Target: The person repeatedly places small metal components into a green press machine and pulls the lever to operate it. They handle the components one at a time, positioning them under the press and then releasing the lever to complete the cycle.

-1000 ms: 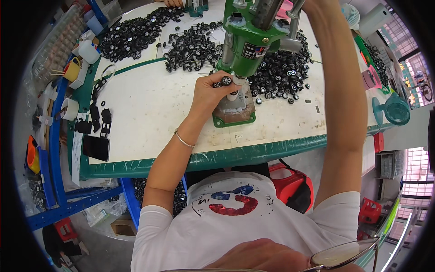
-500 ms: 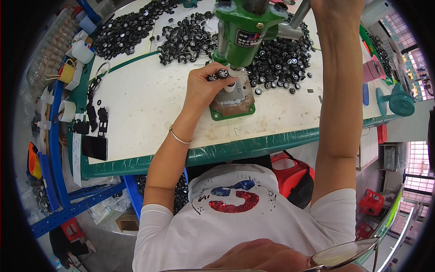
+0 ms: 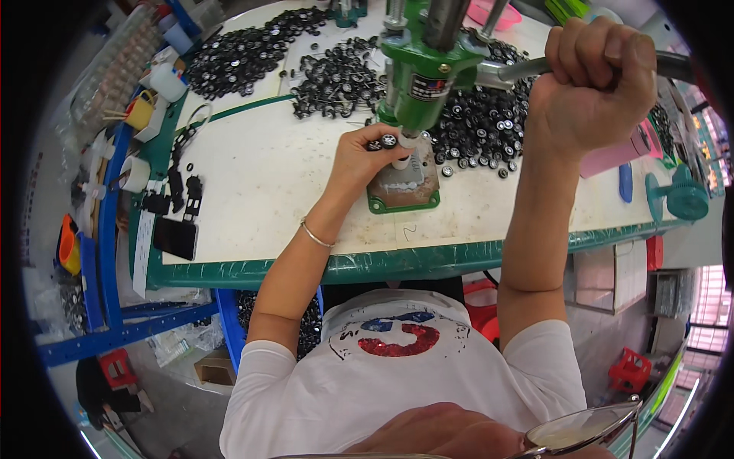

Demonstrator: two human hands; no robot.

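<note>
A green hand press stands on the white table, its steel base plate facing me. At the ram, my left hand pinches small black toy wheels with silver hubs. They sit just beside the white tip under the ram; how they meet it is partly hidden by my fingers. My right hand is wrapped round the press's lever, out to the right and near the level of the press body.
Heaps of black wheels lie behind and right of the press, with wheels on thin axles to the left. A phone and black plastic parts lie at the table's left. A pink container and green fan stand at right.
My right hand has come down from the top edge, swinging the lever lower toward me. My left hand keeps its pinch on the wheels at the ram. The whole view has shifted slightly.
</note>
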